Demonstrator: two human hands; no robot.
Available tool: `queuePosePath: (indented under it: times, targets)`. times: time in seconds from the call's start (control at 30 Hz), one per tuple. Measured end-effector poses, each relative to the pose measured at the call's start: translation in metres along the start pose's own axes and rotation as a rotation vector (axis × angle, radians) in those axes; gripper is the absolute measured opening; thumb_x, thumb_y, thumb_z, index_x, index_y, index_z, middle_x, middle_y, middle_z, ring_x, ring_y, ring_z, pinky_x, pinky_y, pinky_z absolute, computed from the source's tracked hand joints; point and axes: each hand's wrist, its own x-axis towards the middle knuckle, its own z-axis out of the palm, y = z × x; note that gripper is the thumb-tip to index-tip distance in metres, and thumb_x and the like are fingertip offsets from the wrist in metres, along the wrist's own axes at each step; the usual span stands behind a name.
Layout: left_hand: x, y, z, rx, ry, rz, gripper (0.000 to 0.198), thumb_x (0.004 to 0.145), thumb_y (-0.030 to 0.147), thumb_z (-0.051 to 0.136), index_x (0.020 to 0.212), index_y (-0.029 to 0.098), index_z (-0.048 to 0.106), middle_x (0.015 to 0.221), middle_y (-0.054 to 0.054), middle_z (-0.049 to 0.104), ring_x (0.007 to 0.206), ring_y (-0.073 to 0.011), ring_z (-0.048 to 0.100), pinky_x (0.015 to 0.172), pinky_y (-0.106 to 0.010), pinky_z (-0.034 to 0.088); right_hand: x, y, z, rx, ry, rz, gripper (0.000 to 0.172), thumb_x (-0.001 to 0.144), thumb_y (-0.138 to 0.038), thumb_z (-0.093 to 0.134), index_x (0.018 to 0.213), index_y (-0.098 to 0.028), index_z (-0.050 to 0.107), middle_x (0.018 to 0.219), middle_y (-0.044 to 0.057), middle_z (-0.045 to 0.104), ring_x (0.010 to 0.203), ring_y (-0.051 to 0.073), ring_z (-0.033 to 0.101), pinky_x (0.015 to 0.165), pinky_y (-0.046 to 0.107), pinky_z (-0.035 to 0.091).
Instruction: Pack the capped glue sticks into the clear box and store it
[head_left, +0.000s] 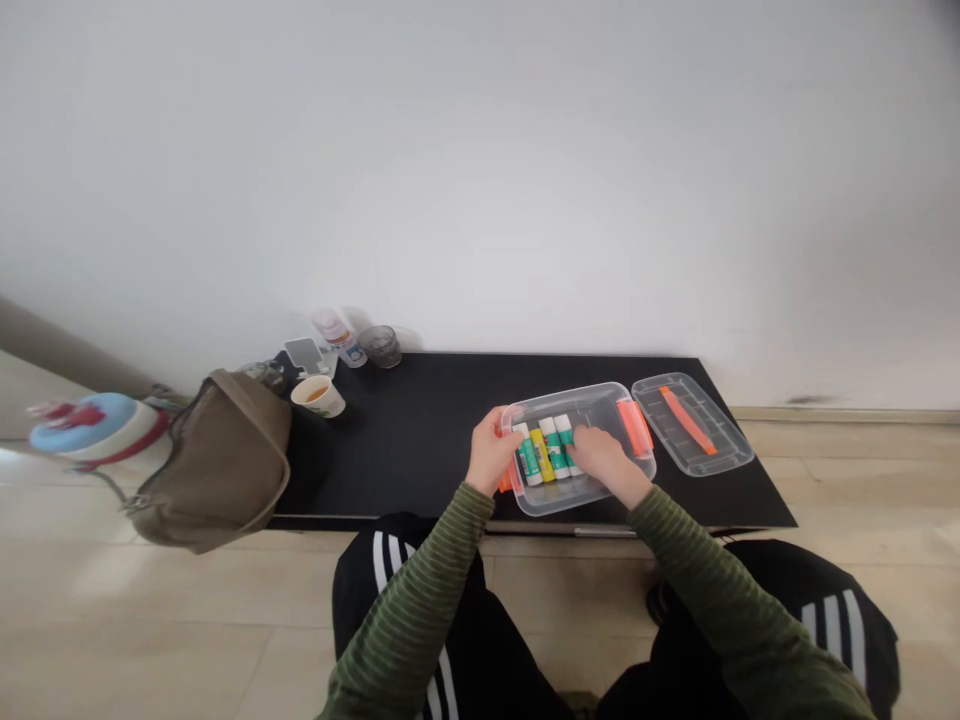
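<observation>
A clear plastic box with orange side latches stands lidless near the front edge of the black table. Inside it, a row of several glue sticks lies side by side: green-and-white ones and a yellow one. My left hand is closed on the box's left rim, thumb over the edge. My right hand reaches into the box, its fingers closed at the rightmost green-and-white glue stick. The fingertips of that hand are partly hidden.
The box's clear lid with an orange strip lies at the right. To the left are a paper cup of brownish drink, a dark glass, a pinkish bottle, a phone-like object and a brown bag. A white wall rises behind.
</observation>
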Motion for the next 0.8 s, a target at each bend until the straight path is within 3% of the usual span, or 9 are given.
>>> queuePosePath:
  times: [0.17, 0.23, 0.3, 0.43, 0.5, 0.57, 0.67, 0.73, 0.8]
  targets:
    - [0.006, -0.002, 0.009, -0.013, -0.018, -0.038, 0.038, 0.059, 0.012, 0.059, 0.094, 0.017, 0.071, 0.089, -0.002, 0.071, 0.079, -0.0165, 0.063, 0.076, -0.027, 0.049, -0.008, 0.011, -0.007, -0.027, 0.019, -0.012, 0.027, 0.092, -0.028, 0.050, 0.105, -0.015, 0.070, 0.107, 0.017, 0.071, 0.098, 0.030, 0.069, 0.076, 0.036, 0.049]
    - [0.009, -0.003, 0.012, -0.015, -0.029, -0.043, 0.038, 0.058, 0.012, 0.059, 0.094, 0.016, 0.071, 0.088, -0.003, 0.071, 0.079, -0.0165, 0.063, 0.075, -0.027, 0.049, -0.018, 0.020, -0.012, -0.006, 0.114, -0.018, 0.029, 0.093, -0.029, 0.047, 0.105, -0.018, 0.070, 0.104, 0.015, 0.072, 0.095, 0.028, 0.069, 0.075, 0.033, 0.048]
    - [0.012, -0.005, 0.013, -0.022, -0.038, -0.056, 0.038, 0.058, 0.013, 0.060, 0.093, 0.016, 0.071, 0.088, -0.003, 0.071, 0.079, -0.0167, 0.063, 0.075, -0.027, 0.048, -0.031, 0.035, -0.019, 0.080, 0.336, -0.051, 0.030, 0.095, -0.029, 0.044, 0.105, -0.021, 0.071, 0.097, 0.010, 0.074, 0.088, 0.023, 0.069, 0.073, 0.030, 0.047]
    - [0.016, -0.009, 0.014, -0.034, -0.030, -0.093, 0.039, 0.056, 0.013, 0.061, 0.094, 0.015, 0.070, 0.087, -0.002, 0.071, 0.079, -0.0164, 0.063, 0.075, -0.026, 0.048, -0.048, 0.088, -0.030, 0.299, 0.917, -0.155, 0.028, 0.093, -0.030, 0.046, 0.102, -0.019, 0.070, 0.088, 0.007, 0.073, 0.071, 0.016, 0.065, 0.069, 0.026, 0.046]
    - [0.017, -0.010, 0.013, -0.035, -0.026, -0.100, 0.040, 0.056, 0.013, 0.061, 0.094, 0.015, 0.070, 0.088, -0.003, 0.071, 0.078, -0.0161, 0.063, 0.075, -0.026, 0.048, -0.047, 0.123, -0.029, 0.314, 1.050, -0.146, 0.027, 0.092, -0.031, 0.047, 0.099, -0.017, 0.069, 0.084, 0.007, 0.071, 0.067, 0.016, 0.062, 0.066, 0.027, 0.045]
    - [0.018, -0.011, 0.013, -0.034, -0.028, -0.102, 0.040, 0.056, 0.013, 0.060, 0.094, 0.015, 0.071, 0.087, -0.003, 0.072, 0.078, -0.0161, 0.063, 0.075, -0.026, 0.048, -0.040, 0.157, -0.022, 0.258, 0.974, -0.094, 0.023, 0.090, -0.031, 0.049, 0.094, -0.019, 0.068, 0.081, 0.006, 0.069, 0.068, 0.017, 0.061, 0.064, 0.028, 0.044]
    - [0.020, -0.011, 0.012, -0.033, -0.026, -0.117, 0.041, 0.056, 0.013, 0.060, 0.095, 0.015, 0.072, 0.088, -0.004, 0.072, 0.079, -0.0170, 0.064, 0.075, -0.027, 0.048, -0.027, 0.196, 0.001, 0.189, 0.627, -0.022, 0.020, 0.089, -0.034, 0.051, 0.087, -0.020, 0.066, 0.083, 0.007, 0.068, 0.077, 0.020, 0.063, 0.064, 0.028, 0.042]
    - [0.022, -0.011, 0.011, -0.038, -0.025, -0.135, 0.042, 0.056, 0.013, 0.061, 0.097, 0.014, 0.072, 0.091, -0.005, 0.073, 0.081, -0.0182, 0.065, 0.077, -0.028, 0.049, -0.022, 0.208, 0.018, 0.169, 0.422, 0.025, 0.019, 0.087, -0.035, 0.055, 0.086, -0.019, 0.065, 0.086, 0.007, 0.068, 0.081, 0.021, 0.064, 0.065, 0.028, 0.042]
    - [0.023, -0.012, 0.010, -0.052, -0.025, -0.155, 0.043, 0.056, 0.013, 0.063, 0.098, 0.014, 0.073, 0.095, -0.006, 0.074, 0.084, -0.0194, 0.066, 0.080, -0.030, 0.050, -0.021, 0.210, 0.032, 0.130, 0.317, 0.064, 0.018, 0.086, -0.036, 0.057, 0.088, -0.019, 0.063, 0.090, 0.008, 0.068, 0.084, 0.021, 0.064, 0.064, 0.028, 0.040]
